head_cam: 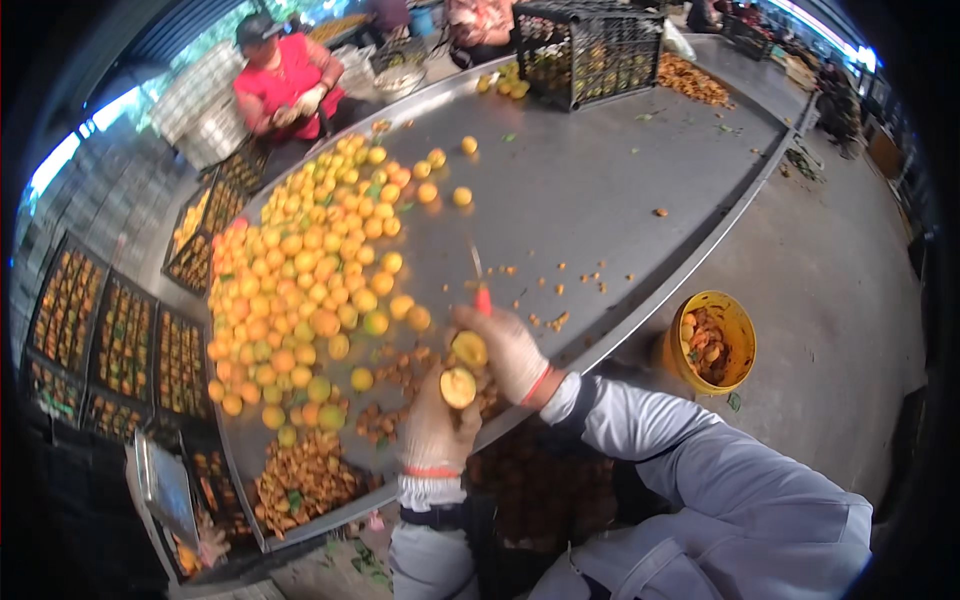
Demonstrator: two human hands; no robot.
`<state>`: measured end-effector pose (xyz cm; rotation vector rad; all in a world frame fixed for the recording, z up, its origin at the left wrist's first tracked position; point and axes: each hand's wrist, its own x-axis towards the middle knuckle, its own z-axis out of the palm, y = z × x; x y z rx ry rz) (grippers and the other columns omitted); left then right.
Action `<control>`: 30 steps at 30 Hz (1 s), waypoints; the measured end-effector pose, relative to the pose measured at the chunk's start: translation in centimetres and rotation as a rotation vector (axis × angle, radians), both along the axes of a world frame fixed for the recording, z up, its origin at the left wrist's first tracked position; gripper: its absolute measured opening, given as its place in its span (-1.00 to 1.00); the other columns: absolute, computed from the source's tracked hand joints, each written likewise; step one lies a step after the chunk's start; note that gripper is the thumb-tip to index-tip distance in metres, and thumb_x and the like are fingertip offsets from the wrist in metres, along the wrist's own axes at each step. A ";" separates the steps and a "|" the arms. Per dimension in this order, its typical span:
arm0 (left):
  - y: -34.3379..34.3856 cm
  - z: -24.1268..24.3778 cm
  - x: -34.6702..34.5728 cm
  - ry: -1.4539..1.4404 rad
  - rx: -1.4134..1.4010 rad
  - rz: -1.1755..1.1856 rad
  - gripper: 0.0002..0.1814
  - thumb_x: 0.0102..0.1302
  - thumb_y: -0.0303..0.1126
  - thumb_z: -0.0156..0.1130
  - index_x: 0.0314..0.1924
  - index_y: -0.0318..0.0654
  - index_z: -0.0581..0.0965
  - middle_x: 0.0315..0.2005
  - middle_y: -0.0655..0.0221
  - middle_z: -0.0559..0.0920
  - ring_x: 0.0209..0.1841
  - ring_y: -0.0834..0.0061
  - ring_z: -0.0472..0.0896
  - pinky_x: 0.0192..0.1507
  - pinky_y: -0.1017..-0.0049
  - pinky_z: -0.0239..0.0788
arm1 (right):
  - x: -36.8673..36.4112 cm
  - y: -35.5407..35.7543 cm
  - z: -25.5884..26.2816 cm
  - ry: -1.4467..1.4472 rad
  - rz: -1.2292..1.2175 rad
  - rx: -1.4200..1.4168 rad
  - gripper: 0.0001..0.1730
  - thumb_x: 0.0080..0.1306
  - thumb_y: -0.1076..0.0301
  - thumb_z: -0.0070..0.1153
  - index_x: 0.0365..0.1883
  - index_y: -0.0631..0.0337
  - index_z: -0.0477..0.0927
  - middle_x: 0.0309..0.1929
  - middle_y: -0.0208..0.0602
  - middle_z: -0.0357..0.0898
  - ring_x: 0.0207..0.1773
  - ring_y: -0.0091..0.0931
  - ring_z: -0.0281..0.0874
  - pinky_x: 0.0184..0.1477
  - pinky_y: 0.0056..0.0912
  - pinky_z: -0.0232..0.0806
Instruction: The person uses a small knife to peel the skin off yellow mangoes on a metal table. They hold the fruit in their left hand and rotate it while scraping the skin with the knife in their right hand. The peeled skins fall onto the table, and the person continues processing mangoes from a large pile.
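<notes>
Both my hands wear pale gloves with red bands at the wrists, over the near edge of a metal table (555,180). My left hand (439,431) holds an apricot half (458,387), its cut face up. Against it, my right hand (506,349) holds a knife with a red handle (482,300), blade pointing away, together with another apricot half (469,349). A large heap of whole apricots (300,277) lies to the left. Brown apricot stones (307,476) are piled at the table's near left corner, with more beside my left hand.
A yellow bucket (679,345) with fruit scraps stands on the floor at right. Black crates of fruit (127,330) stand at left. A person in a red top (281,86) sits across the table, near a black crate (589,60). Small scraps (559,289) dot the table.
</notes>
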<state>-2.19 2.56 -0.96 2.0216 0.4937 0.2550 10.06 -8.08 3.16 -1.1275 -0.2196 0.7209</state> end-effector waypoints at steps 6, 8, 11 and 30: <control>0.3 1.2 0.4 -0.269 -1.294 0.228 -0.63 0.64 -0.15 0.00 0.21 -0.23 0.49 -0.06 0.23 0.71 -0.17 0.46 0.66 -0.16 0.46 0.45 | 0.8 1.0 -1.2 0.172 0.008 0.096 -0.65 0.51 0.05 0.12 -0.10 0.19 0.60 -0.26 -0.38 0.67 -0.34 -0.60 0.57 -0.41 -0.57 0.35; 0.7 0.0 0.0 -0.301 -1.234 0.152 -0.59 0.62 -0.12 0.03 0.20 -0.31 0.49 0.03 0.11 0.70 -0.16 0.42 0.66 -0.11 0.46 0.45 | 0.8 0.6 -0.5 0.099 0.078 0.022 -0.67 0.49 0.11 0.13 -0.05 0.22 0.59 -0.23 -0.33 0.68 -0.25 -0.57 0.63 -0.31 -0.55 0.45; -0.1 1.3 0.3 -0.225 -1.142 0.187 -0.58 0.62 -0.12 0.04 0.21 -0.31 0.47 0.02 0.11 0.70 -0.14 0.40 0.66 -0.11 0.43 0.47 | 0.9 0.3 -0.9 -0.019 0.054 -0.099 -0.68 0.49 0.18 0.12 0.01 0.26 0.56 -0.20 -0.30 0.69 -0.11 -0.51 0.68 -0.10 -0.47 0.53; -3.2 2.6 0.5 -0.113 -0.798 0.095 -0.55 0.43 -0.52 0.18 0.29 -0.13 0.39 -0.16 0.35 0.56 -0.38 0.55 0.63 -0.36 0.54 0.51 | 1.2 -0.9 1.2 0.045 -0.059 0.339 -0.51 0.55 0.04 0.07 -0.55 0.01 0.27 -0.66 -0.52 0.20 -0.68 -0.63 0.03 -0.62 -0.50 -0.11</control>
